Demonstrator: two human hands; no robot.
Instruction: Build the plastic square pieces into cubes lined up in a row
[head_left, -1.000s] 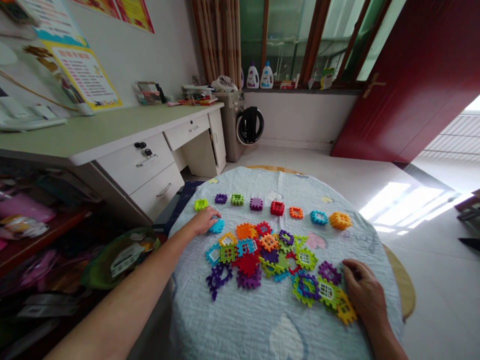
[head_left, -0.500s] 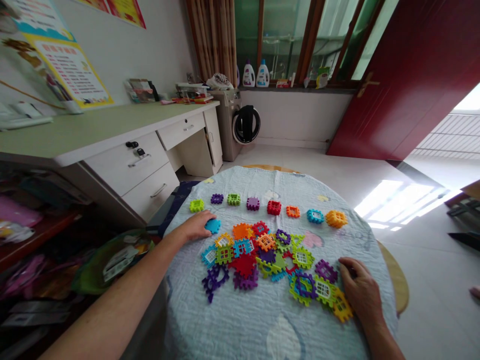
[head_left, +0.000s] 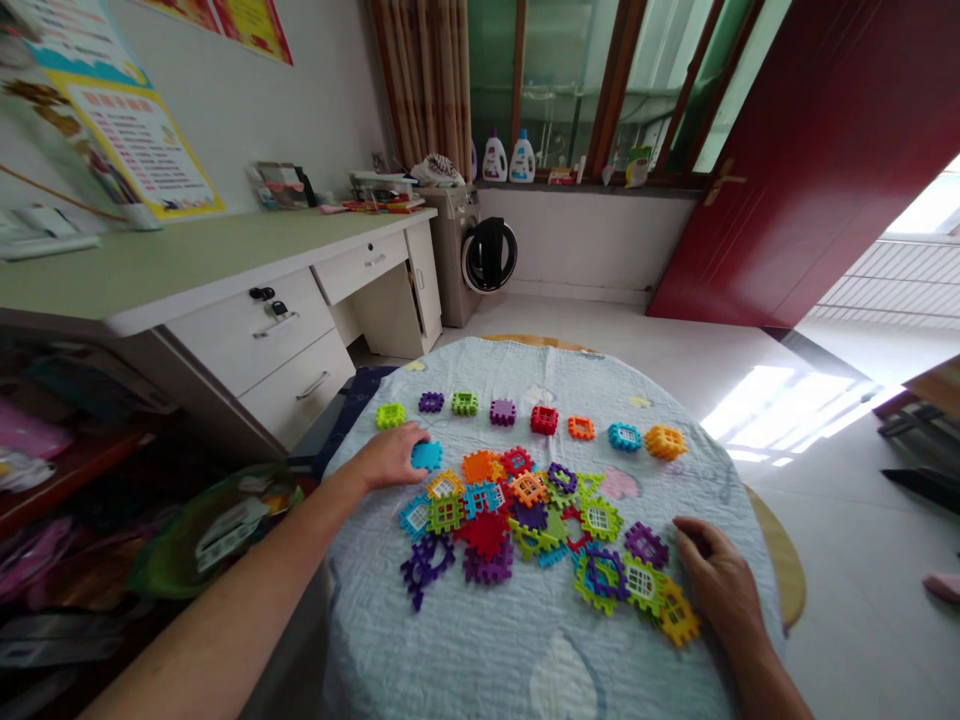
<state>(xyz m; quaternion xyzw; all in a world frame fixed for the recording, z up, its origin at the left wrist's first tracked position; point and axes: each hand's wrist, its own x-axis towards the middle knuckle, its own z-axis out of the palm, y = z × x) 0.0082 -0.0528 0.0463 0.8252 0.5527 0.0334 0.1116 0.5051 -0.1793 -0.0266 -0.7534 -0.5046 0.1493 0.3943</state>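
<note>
My left hand [head_left: 391, 456] has its fingers and thumb closed on the edge of a flat blue interlocking block [head_left: 427, 456], to the left of a loose pile. My right hand [head_left: 716, 572] rests on the cloth at the right, fingers loosely bent and apart from the thumb, with nothing between them. Nearest to it lie a purple block [head_left: 647, 545] and a yellow window block [head_left: 679, 613]. The pile holds several notched pieces, among them a red block [head_left: 487, 535], an orange block [head_left: 478, 466] and a green window block [head_left: 600, 518].
A row of blocks runs across the far side, from a lime block [head_left: 390, 416] past a red stack [head_left: 544, 420] to a yellow-orange stack [head_left: 665, 442]. A pale blue cloth [head_left: 465, 650] covers the round table. Behind stand a desk [head_left: 225, 262] and a washing machine [head_left: 454, 250].
The blue block in my left hand has turned slightly, showing more of its flat face. My right hand stays in place. The whole view has shifted a little.
</note>
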